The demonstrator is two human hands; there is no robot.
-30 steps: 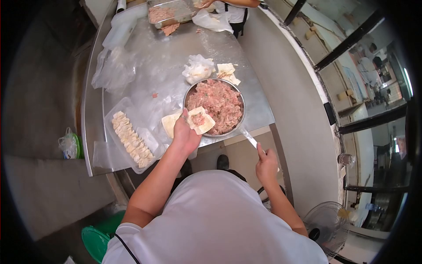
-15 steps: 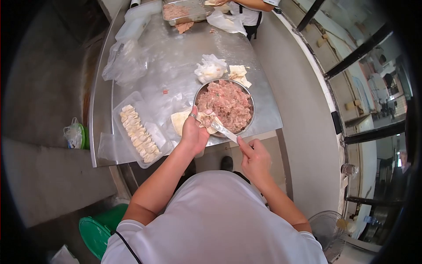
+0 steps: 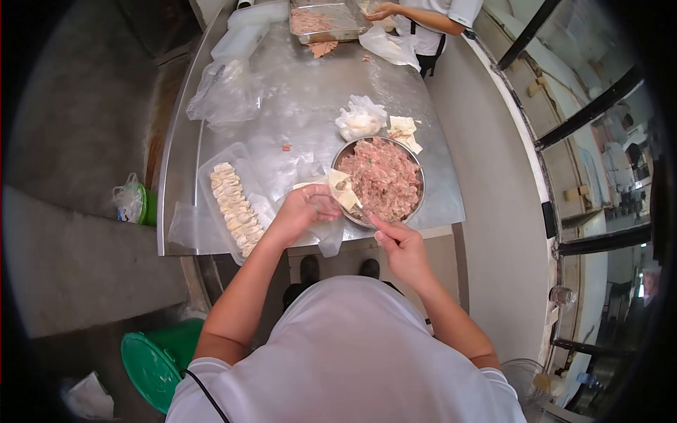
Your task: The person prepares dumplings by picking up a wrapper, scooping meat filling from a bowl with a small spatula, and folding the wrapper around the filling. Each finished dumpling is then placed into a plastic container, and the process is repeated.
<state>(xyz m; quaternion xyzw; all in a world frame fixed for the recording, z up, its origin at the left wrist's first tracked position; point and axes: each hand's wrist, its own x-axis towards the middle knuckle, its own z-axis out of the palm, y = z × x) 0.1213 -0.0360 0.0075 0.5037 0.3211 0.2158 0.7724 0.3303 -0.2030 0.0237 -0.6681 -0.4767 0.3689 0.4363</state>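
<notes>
My left hand [image 3: 305,211] is at the near left of a round metal bowl [image 3: 422,185] of pinkish minced meat [image 3: 384,176]. Its curled fingers meet the edge of a pale dough wrapper [image 3: 343,189], which tilts over the bowl's rim. My right hand [image 3: 400,248] grips a flat spreading tool; its blade is mostly hidden behind the wrapper and the fingers. Under the left hand lie more pale wrappers and a piece of clear plastic [image 3: 330,238]. To the left, a clear plastic tray [image 3: 206,173] holds a row of folded dumplings [image 3: 233,208].
Beyond the bowl sit a crumpled white bag [image 3: 361,118] and wrapper pieces [image 3: 403,132]. Clear plastic bags [image 3: 226,92] lie along the left of the steel table [image 3: 303,84]. At the far end, another person's hand [image 3: 381,11] is near a meat tray [image 3: 345,29]. A green bin [image 3: 151,363] stands lower left.
The wrapper has tipped up at the bowl's rim, and the tool's blade has gone mostly out of sight. My left hand has turned. The whole view has shifted slightly, showing more of the other person.
</notes>
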